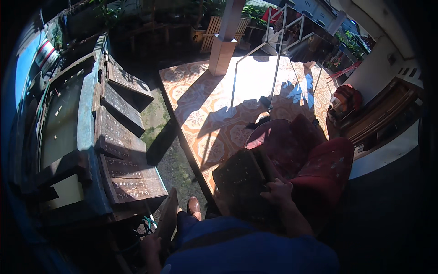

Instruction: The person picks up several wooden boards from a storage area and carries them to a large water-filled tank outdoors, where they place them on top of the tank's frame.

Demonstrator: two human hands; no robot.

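In the lower left my left hand (150, 246) is closed round the lower part of a narrow wooden board (169, 215), which stands on end beside my leg. My right hand (277, 191) grips the near right edge of a wide dark wooden board (238, 182). This second board tilts over the porch edge, next to a worn red armchair (321, 169). Several speckled wooden boards (132, 169) lean in a row along the blue frame (86, 114) on the left. Shadow partly hides the fingers of my left hand.
A strip of mossy ground (171, 146) runs between the boards and the raised tiled porch (196, 116). A square pillar (222, 55) stands on the porch, with a metal frame (284, 32) behind it. Green tubing (147, 224) lies near my left hand.
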